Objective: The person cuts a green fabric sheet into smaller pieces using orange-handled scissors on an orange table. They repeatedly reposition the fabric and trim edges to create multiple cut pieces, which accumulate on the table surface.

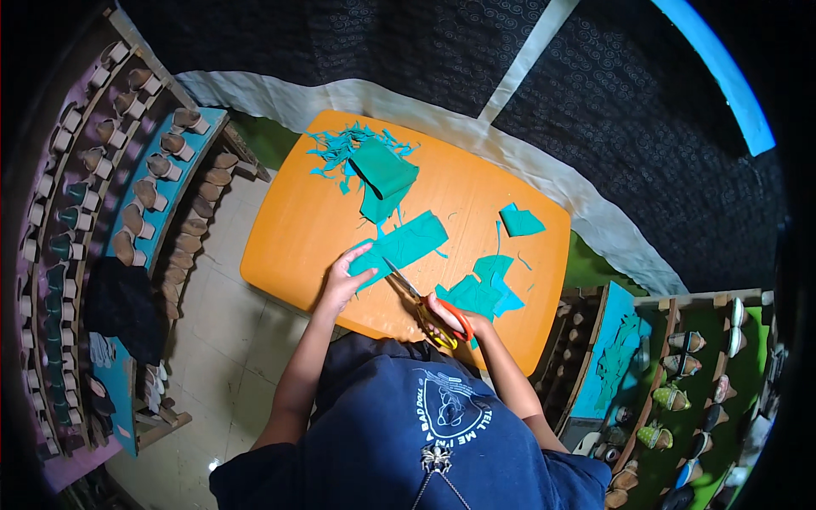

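My left hand [345,279] pinches the near left end of a green sheet [414,241] that looks like fabric or synthetic leather. In my right hand [449,316] is a pair of scissors [410,288] with orange and yellow handles. Their blades reach to the sheet's near edge, close to my left fingers; whether they are apart there is too small to tell. Right of the scissors lie overlapping green pieces [473,294], and a smaller green piece [522,222] sits farther off. Toward the far left are a folded green piece [387,168] and a heap of thin scraps [338,142].
All this rests on an orange table [285,229] in front of me. Racks of shoes on lasts [146,194] line the left side. Another shoe rack [680,365] stands at right, beside a blue board [595,374] bearing green pieces. A dark curtain [629,127] hangs behind the table.
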`<action>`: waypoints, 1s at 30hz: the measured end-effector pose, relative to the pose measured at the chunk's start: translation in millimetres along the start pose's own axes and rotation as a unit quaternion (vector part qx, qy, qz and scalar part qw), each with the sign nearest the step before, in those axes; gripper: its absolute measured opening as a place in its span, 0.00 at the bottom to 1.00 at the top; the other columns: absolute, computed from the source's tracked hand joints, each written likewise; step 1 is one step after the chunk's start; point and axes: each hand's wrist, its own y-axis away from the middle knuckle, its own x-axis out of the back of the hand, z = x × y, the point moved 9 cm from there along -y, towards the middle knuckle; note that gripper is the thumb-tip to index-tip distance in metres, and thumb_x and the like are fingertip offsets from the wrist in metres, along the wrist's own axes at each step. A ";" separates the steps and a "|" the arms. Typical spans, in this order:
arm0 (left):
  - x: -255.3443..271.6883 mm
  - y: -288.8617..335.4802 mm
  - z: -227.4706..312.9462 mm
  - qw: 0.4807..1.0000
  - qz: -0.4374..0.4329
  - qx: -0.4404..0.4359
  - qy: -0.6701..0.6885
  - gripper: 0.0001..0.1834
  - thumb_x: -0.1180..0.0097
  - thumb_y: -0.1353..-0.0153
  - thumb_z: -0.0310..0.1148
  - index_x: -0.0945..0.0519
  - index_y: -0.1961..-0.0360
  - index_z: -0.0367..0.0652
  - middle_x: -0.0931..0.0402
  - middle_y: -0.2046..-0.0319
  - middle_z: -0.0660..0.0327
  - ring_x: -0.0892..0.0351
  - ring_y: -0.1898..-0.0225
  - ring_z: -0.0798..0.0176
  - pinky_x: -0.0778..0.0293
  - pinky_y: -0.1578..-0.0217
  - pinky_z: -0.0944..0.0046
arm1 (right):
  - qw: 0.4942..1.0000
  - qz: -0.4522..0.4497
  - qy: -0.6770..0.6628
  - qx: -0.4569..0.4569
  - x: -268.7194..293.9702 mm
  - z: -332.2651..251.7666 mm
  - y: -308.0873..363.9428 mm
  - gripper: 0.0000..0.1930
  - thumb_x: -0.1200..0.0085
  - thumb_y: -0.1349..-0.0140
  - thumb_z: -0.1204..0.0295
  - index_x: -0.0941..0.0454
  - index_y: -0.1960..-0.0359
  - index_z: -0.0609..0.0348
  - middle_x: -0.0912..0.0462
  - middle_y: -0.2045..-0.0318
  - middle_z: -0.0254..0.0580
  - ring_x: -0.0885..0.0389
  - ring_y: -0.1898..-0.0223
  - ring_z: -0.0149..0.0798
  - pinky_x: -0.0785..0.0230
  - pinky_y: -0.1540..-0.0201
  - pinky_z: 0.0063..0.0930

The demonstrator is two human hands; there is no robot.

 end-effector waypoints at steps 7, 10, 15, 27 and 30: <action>-0.5 -1.2 2.9 0.999 -0.023 -0.014 -0.019 0.28 0.41 0.55 0.21 0.31 0.48 0.36 0.33 0.49 0.59 0.34 0.48 0.67 0.38 0.47 0.68 | 1.000 0.000 -0.026 0.016 3.2 -2.2 -5.7 0.40 0.84 0.49 0.29 0.36 0.71 0.57 0.34 0.77 0.35 0.36 0.74 0.31 0.40 0.69 0.24; -2.0 -0.7 10.6 0.998 -0.021 -0.036 -0.050 0.28 0.41 0.55 0.21 0.31 0.48 0.36 0.33 0.50 0.59 0.34 0.48 0.66 0.39 0.46 0.67 | 0.999 0.000 -0.038 0.022 2.2 -3.5 -5.4 0.39 0.83 0.49 0.29 0.36 0.72 0.56 0.34 0.77 0.34 0.36 0.75 0.30 0.40 0.70 0.23; -3.6 -1.1 12.7 0.997 -0.024 -0.045 -0.051 0.29 0.41 0.54 0.21 0.32 0.47 0.37 0.33 0.49 0.59 0.35 0.48 0.67 0.40 0.46 0.67 | 0.998 -0.002 -0.055 0.037 0.8 2.2 -9.6 0.39 0.82 0.49 0.29 0.36 0.71 0.55 0.34 0.78 0.33 0.36 0.77 0.29 0.41 0.74 0.23; -9.6 -9.3 14.1 0.997 -0.038 -0.023 -0.058 0.30 0.40 0.54 0.22 0.33 0.46 0.37 0.29 0.54 0.60 0.29 0.53 0.69 0.34 0.50 0.69 | 0.995 0.058 -0.066 0.046 4.7 -13.7 11.4 0.36 0.77 0.46 0.32 0.36 0.61 0.55 0.35 0.82 0.30 0.37 0.84 0.26 0.44 0.83 0.19; -13.6 -10.9 16.3 0.997 -0.050 -0.022 -0.054 0.31 0.37 0.56 0.22 0.32 0.47 0.37 0.31 0.52 0.60 0.32 0.51 0.67 0.36 0.48 0.68 | 0.994 0.068 -0.061 0.066 5.0 -17.7 12.5 0.35 0.76 0.45 0.34 0.37 0.62 0.57 0.36 0.83 0.30 0.38 0.86 0.25 0.45 0.83 0.19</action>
